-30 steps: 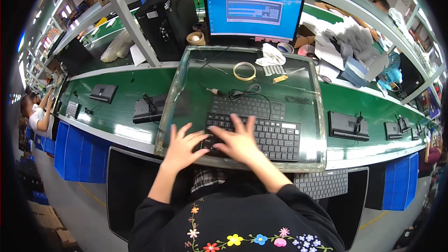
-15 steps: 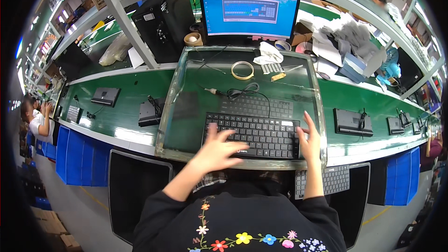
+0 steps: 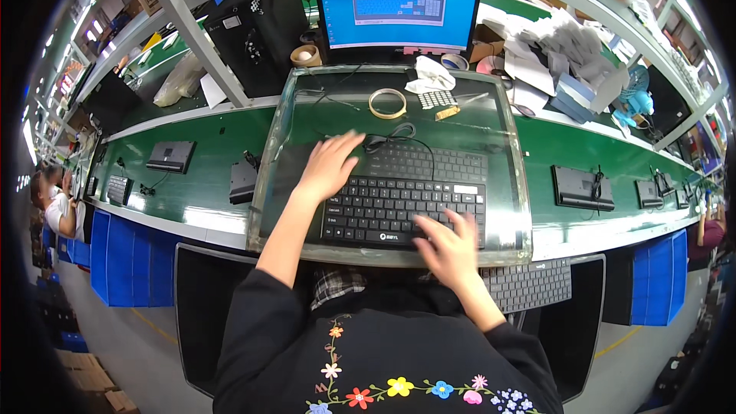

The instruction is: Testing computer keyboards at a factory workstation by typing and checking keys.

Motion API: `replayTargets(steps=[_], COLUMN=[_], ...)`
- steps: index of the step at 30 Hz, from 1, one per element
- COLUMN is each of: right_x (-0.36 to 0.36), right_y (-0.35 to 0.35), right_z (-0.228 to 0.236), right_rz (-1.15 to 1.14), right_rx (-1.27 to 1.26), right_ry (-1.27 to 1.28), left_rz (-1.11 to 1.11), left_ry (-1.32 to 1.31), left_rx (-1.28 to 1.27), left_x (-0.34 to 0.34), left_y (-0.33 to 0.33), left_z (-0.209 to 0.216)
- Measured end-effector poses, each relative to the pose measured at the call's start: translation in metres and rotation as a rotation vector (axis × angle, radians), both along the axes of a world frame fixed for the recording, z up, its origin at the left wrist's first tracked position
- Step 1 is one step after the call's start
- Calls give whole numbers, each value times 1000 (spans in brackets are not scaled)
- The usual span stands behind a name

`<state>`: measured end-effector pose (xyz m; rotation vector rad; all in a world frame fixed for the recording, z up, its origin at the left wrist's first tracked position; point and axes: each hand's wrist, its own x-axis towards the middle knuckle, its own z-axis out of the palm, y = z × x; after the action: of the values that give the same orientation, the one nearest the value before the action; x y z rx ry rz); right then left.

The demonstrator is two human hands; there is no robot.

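Observation:
A black keyboard (image 3: 383, 211) lies on the glass-topped stand (image 3: 268, 207) in front of me. Its black cable (image 3: 395, 135) is coiled just beyond it. My left hand (image 3: 330, 167) is over the keyboard's far left corner, fingers stretched toward the coil and slightly blurred. Whether it touches the cable I cannot tell. My right hand (image 3: 451, 249) is above the right half of the keys with its fingers apart, holding nothing. On the monitor (image 3: 399, 11) at the back is a picture of a keyboard with many keys coloured blue.
A tape roll (image 3: 387, 103), a white cloth (image 3: 431, 75) and a small gold strip (image 3: 448, 113) lie on the glass. Keyboards with cables, such as the right one (image 3: 583, 187), lie along the green bench. Another keyboard (image 3: 529, 287) sits below the front edge. Blue bins (image 3: 134, 261) stand at the left.
My left hand has moved from over the keys to the far left, near the cable. My right hand has shifted left from the keyboard's right end onto the keys. The view has shifted slightly.

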<state>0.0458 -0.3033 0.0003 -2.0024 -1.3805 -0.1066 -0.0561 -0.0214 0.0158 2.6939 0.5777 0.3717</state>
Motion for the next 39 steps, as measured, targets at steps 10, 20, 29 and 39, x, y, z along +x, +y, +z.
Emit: replayTargets(steps=[10, 20, 29, 39], right_x=[50, 102, 230, 258], right_y=[-46, -147, -111, -77], right_z=[12, -50, -129, -153], right_rz=[-520, -532, -462, -406], right_rx=[-401, -151, 136, 0], right_ry=[-212, 100, 1210, 1341], left_rz=[61, -52, -106, 332], left_ry=[319, 3, -13, -88], left_rx=[146, -64, 145, -1043], left_x=[33, 52, 64, -36], left_y=[34, 25, 7, -32], left_z=[-7, -8, -1, 18])
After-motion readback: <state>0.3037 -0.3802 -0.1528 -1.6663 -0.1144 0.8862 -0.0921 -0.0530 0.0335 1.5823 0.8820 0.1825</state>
